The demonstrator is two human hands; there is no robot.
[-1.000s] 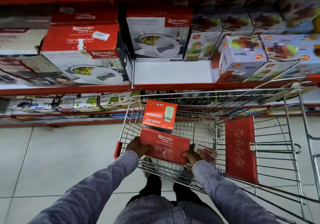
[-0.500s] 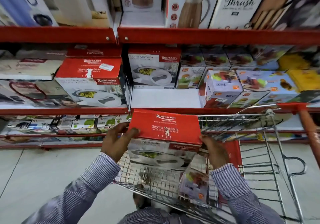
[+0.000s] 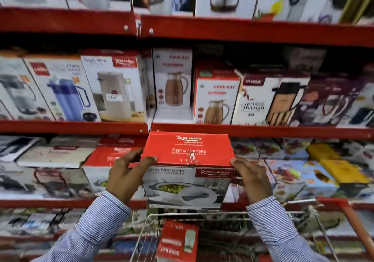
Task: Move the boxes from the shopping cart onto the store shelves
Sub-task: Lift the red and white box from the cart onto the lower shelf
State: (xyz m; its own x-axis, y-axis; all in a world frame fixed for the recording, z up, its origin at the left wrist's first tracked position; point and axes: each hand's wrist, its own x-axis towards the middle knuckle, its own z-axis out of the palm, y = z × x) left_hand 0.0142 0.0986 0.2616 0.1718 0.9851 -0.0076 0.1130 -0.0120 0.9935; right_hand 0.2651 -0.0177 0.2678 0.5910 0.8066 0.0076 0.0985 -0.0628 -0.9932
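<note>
My left hand (image 3: 129,175) and right hand (image 3: 252,177) clamp the casserole box (image 3: 187,168) by its sides above the cart (image 3: 202,216). I'd keep it level and slide it into the shelf (image 3: 303,204) gap behind.

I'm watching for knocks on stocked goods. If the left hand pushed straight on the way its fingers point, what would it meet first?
The left hand points up-right along the held box. Beyond it, likely the red shelf edge, though depth is unclear.
</note>
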